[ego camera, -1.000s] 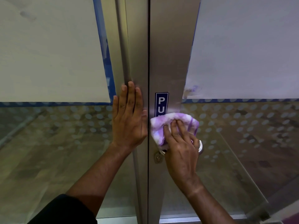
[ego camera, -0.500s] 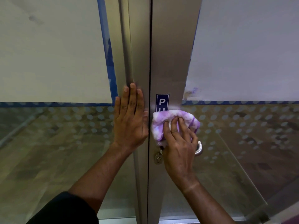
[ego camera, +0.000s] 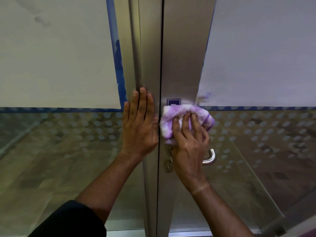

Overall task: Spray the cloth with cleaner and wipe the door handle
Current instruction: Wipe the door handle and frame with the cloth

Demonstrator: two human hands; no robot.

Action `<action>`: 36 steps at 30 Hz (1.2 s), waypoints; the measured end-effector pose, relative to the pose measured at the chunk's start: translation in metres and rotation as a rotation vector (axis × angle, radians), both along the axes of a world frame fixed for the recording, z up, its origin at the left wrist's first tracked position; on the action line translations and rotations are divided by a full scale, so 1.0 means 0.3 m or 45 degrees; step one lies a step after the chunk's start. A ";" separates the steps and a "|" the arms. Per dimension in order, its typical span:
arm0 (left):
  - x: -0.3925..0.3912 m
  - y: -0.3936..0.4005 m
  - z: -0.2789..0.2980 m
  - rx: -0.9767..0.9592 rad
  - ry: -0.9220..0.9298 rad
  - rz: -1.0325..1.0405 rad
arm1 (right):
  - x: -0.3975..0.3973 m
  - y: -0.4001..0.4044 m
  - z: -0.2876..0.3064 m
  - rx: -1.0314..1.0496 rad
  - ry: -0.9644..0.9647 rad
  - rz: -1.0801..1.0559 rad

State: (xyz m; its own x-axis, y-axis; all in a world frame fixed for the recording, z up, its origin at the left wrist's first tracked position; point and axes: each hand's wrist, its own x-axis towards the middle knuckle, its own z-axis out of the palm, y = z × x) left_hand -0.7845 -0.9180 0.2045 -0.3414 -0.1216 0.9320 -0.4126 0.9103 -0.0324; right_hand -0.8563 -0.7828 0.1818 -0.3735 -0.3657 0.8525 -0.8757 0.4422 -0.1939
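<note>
The right hand clutches a bunched purple-and-white cloth, fingers curled over it, pressing it to the metal door stile just above the handle. Only the handle's curved steel end shows, poking out to the right of the wrist; the rest lies behind the hand. The left hand lies flat with straight fingers on the neighbouring stile, holding nothing, likely to steady the door.

The cloth looks soft, light and fluffy (probably damp, though that cannot be seen), so it should mould round the lever if wrapped from above. The steel is smooth and stiff, likely slippery when wet, so a full wrap should serve better than fingertip dabs.

A blue sign sits just above the cloth; its lettering is covered and unreadable. A keyhole sits below
</note>
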 end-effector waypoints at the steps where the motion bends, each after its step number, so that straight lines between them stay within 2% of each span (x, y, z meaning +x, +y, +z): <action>1: 0.000 -0.002 -0.001 -0.004 -0.002 -0.001 | -0.002 -0.002 -0.001 0.007 0.036 0.024; 6: -0.002 -0.004 -0.003 -0.016 0.004 -0.005 | -0.064 0.073 -0.033 0.194 0.244 0.091; 11: -0.001 -0.002 -0.005 -0.009 -0.009 -0.002 | -0.038 0.007 0.006 -0.014 0.096 -0.031; 13: -0.001 -0.004 -0.007 -0.012 -0.007 -0.007 | -0.027 -0.016 0.012 -0.046 0.094 0.001; 16: -0.005 -0.005 -0.008 -0.006 -0.009 0.001 | -0.051 0.023 -0.019 0.108 0.241 0.138; 19: -0.005 -0.006 -0.006 -0.011 0.003 0.002 | -0.086 0.086 -0.038 0.249 0.310 0.123; 24: 0.000 -0.004 -0.005 -0.006 -0.011 0.008 | -0.055 0.025 0.039 0.048 0.153 0.027; 30: -0.003 -0.008 -0.004 -0.026 -0.001 -0.021 | -0.082 0.065 0.009 0.194 0.367 0.182; 33: -0.002 -0.006 -0.002 -0.031 0.002 -0.003 | -0.086 0.087 0.003 0.185 0.341 0.195; 36: 0.000 -0.004 0.000 -0.023 -0.006 0.004 | -0.076 0.086 0.011 0.064 0.280 0.245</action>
